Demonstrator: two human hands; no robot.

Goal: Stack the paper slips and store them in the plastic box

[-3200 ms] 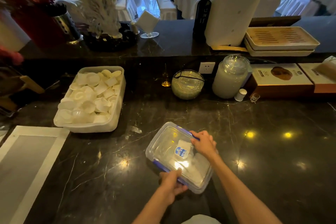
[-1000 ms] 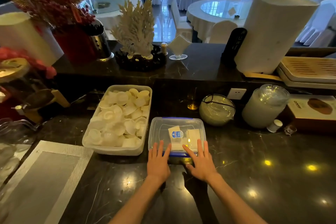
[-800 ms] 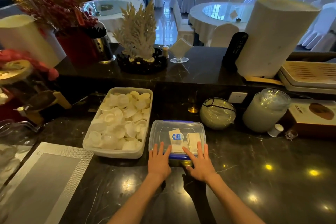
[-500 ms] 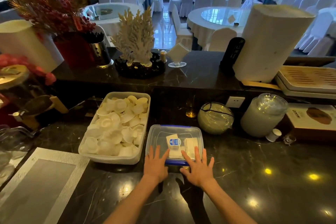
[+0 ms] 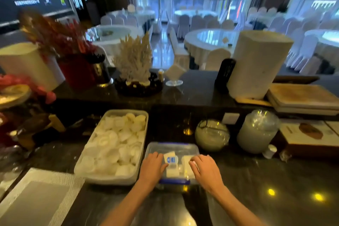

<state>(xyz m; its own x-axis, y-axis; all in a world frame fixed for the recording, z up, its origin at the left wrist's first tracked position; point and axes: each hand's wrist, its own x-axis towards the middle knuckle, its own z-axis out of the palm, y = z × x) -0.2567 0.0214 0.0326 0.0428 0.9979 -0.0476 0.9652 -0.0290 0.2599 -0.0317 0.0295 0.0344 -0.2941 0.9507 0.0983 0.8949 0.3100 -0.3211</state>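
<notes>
A clear plastic box (image 5: 172,147) with a lid and blue clips stands on the dark marble counter, right of a white tray. Through the lid I see white paper slips (image 5: 186,168) and a small white label with a blue mark (image 5: 171,158). My left hand (image 5: 153,168) lies palm down on the lid's left half, fingers curled slightly. My right hand (image 5: 206,170) lies on the lid's right half the same way. Both hands press on the box rather than grasp it. The frame is blurred.
A white tray (image 5: 102,180) of small white cups sits left of the box. Behind stand a round glass jar (image 5: 211,136), a tall lidded jar (image 5: 256,132) and brown cartons (image 5: 310,137). A grey placemat (image 5: 36,200) lies at front left. A raised ledge carries decorations.
The box went from angled near me to squared up beside the white tray. My hands slid from its near edge up onto the lid, and the camera tilted upward.
</notes>
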